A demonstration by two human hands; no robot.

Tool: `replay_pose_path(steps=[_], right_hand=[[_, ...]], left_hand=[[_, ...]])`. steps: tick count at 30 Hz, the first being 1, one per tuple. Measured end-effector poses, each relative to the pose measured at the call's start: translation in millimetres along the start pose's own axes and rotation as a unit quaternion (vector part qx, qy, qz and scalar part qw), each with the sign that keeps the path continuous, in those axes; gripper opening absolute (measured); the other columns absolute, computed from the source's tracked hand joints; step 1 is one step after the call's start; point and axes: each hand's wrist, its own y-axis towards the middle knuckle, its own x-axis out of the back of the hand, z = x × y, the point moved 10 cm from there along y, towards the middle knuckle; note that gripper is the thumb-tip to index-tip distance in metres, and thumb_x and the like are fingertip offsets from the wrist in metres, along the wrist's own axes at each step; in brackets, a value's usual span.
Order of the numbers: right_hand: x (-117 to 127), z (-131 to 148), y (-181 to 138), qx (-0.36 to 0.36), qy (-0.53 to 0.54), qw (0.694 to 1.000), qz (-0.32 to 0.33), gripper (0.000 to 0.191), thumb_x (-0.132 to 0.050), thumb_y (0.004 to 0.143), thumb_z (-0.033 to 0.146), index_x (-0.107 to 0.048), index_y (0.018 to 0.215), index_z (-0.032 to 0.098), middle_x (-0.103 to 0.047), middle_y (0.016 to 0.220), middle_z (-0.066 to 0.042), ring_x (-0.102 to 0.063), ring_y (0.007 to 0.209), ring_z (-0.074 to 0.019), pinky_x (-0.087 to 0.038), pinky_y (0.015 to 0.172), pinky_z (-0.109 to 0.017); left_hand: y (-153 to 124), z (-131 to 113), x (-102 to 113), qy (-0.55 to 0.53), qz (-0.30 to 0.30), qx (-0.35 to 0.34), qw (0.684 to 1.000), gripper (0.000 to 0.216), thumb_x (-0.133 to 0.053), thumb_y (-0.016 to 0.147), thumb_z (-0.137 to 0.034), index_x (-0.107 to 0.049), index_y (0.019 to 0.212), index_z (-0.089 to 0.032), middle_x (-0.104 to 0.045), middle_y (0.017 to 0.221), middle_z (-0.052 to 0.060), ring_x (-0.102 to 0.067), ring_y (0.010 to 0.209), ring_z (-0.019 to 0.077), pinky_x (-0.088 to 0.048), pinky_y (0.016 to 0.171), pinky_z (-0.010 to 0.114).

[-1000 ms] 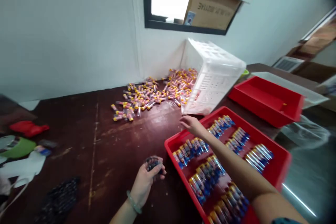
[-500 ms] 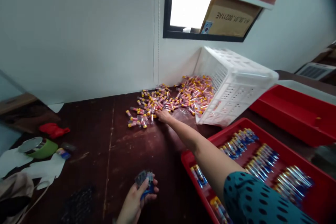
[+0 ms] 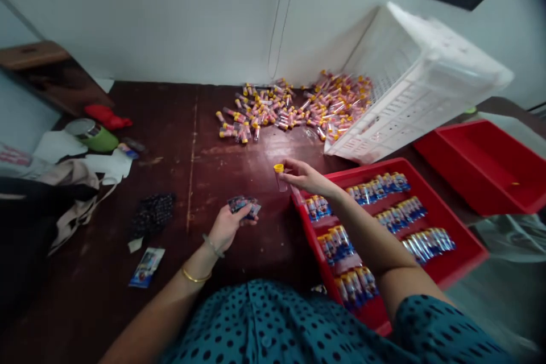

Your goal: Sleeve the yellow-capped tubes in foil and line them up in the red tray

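My right hand (image 3: 307,178) pinches a small clear tube with a yellow cap (image 3: 279,176), held upright above the dark wooden table just left of the near red tray (image 3: 463,239). My left hand (image 3: 227,226) is closed on a small stack of blue printed packets (image 3: 243,205) a little to the left of the tube. A heap of loose yellow-capped tubes (image 3: 294,108) lies at the back by the wall, spilling from a tipped white plastic basket (image 3: 420,91). Rows of blue-wrapped tubes (image 3: 377,189) lie in the near tray.
A second red tray (image 3: 490,170) sits to the right. On the left lie a dark pile of small pieces (image 3: 152,213), one loose blue packet (image 3: 146,266), a green cup (image 3: 92,135), a red item (image 3: 106,116), papers and cloth (image 3: 72,182).
My right hand reached out to the tube heap, then drew back with one yellow-capped tube toward my left hand. The view has tilted downward.
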Motion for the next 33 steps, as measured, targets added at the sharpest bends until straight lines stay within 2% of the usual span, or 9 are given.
replay_pose_path(steps=[3, 9, 12, 15, 18, 21, 25, 29, 33], right_hand=[[-17, 6, -28, 0.0, -0.014, 1.0, -0.008, 0.024, -0.059, 0.088, 0.024, -0.055, 0.111, 0.021, -0.055, 0.092, 0.001, -0.05, 0.071, -0.007, -0.042, 0.063, -0.017], [-61, -9, -51, -0.022, -0.088, 0.996, 0.003, 0.019, -0.052, 0.09, 0.022, -0.056, 0.109, 0.02, -0.052, 0.074, 0.005, -0.046, 0.056, -0.0072, -0.04, 0.055, -0.018], [-72, -3, -51, 0.022, -0.116, 0.993, -0.017, 0.01, -0.055, 0.091, 0.027, -0.057, 0.096, 0.019, -0.056, 0.08, 0.002, -0.051, 0.065, -0.0092, -0.043, 0.062, -0.02], [-72, 9, -51, 0.074, -0.166, 0.983, -0.029, 0.011, -0.057, 0.091, 0.028, -0.061, 0.089, 0.017, -0.058, 0.087, -0.001, -0.054, 0.078, -0.0124, -0.045, 0.074, -0.024], [-67, 12, -50, 0.083, -0.183, 0.98, -0.006, 0.012, -0.057, 0.091, 0.027, -0.063, 0.088, 0.016, -0.059, 0.089, -0.002, -0.055, 0.08, -0.0128, -0.045, 0.077, -0.024], [-52, 5, -50, 0.045, -0.145, 0.988, -0.01, 0.016, -0.059, 0.089, 0.03, -0.064, 0.087, 0.015, -0.061, 0.088, -0.003, -0.056, 0.077, -0.0122, -0.046, 0.074, -0.024], [-19, -8, -53, -0.015, -0.007, 0.997, -0.08, 0.024, -0.063, 0.087, 0.038, -0.064, 0.098, 0.017, -0.064, 0.084, -0.001, -0.057, 0.071, -0.0107, -0.046, 0.066, -0.023], [8, -4, -55, -0.01, 0.118, 0.98, -0.158, 0.03, -0.071, 0.08, 0.041, -0.058, 0.096, 0.02, -0.066, 0.093, 0.0, -0.059, 0.07, -0.0094, -0.047, 0.062, -0.021], [19, 16, -56, 0.029, 0.094, 0.981, -0.166, 0.025, -0.071, 0.082, 0.038, -0.059, 0.093, 0.02, -0.067, 0.091, 0.0, -0.06, 0.077, -0.0104, -0.048, 0.069, -0.022]], left_hand=[[-9, -2, -3, 0.017, -0.019, -0.034, 0.999, 0.034, -0.084, 0.065, -0.034, -0.071, 0.084, -0.009, -0.072, 0.073, 0.006, -0.065, 0.059, 0.0167, -0.055, 0.052, 0.028], [-23, -12, -12, 0.087, -0.054, -0.118, 0.988, 0.031, -0.079, 0.07, -0.04, -0.071, 0.082, -0.012, -0.071, 0.074, 0.004, -0.062, 0.059, 0.0155, -0.05, 0.048, 0.026], [-29, -19, -19, 0.139, -0.047, -0.156, 0.977, 0.025, -0.075, 0.075, -0.04, -0.072, 0.079, -0.015, -0.07, 0.071, 0.002, -0.061, 0.06, 0.0145, -0.05, 0.057, 0.026], [-31, -20, -28, 0.198, 0.001, -0.146, 0.969, 0.024, -0.072, 0.079, -0.039, -0.073, 0.08, -0.015, -0.072, 0.07, 0.002, -0.062, 0.059, 0.0152, -0.051, 0.062, 0.027], [-30, -15, -30, 0.214, 0.048, -0.102, 0.97, 0.024, -0.076, 0.075, -0.038, -0.074, 0.079, -0.015, -0.072, 0.067, 0.003, -0.062, 0.057, 0.0164, -0.051, 0.06, 0.028], [-28, -8, -29, 0.166, 0.073, -0.057, 0.982, 0.025, -0.08, 0.07, -0.036, -0.073, 0.077, -0.014, -0.07, 0.066, 0.003, -0.062, 0.058, 0.0162, -0.05, 0.056, 0.027], [-24, -4, -26, 0.086, 0.063, -0.032, 0.994, 0.027, -0.087, 0.059, -0.028, -0.066, 0.068, -0.014, -0.065, 0.063, 0.0, -0.06, 0.057, 0.0136, -0.045, 0.049, 0.023], [-22, -2, -35, 0.079, 0.073, -0.025, 0.994, 0.033, -0.09, 0.055, -0.026, -0.061, 0.066, -0.014, -0.064, 0.062, -0.001, -0.059, 0.056, 0.0125, -0.044, 0.048, 0.023], [-20, 6, -39, 0.06, 0.103, 0.043, 0.992, 0.032, -0.089, 0.057, -0.027, -0.064, 0.072, -0.014, -0.065, 0.066, 0.0, -0.06, 0.057, 0.0126, -0.044, 0.047, 0.022]])
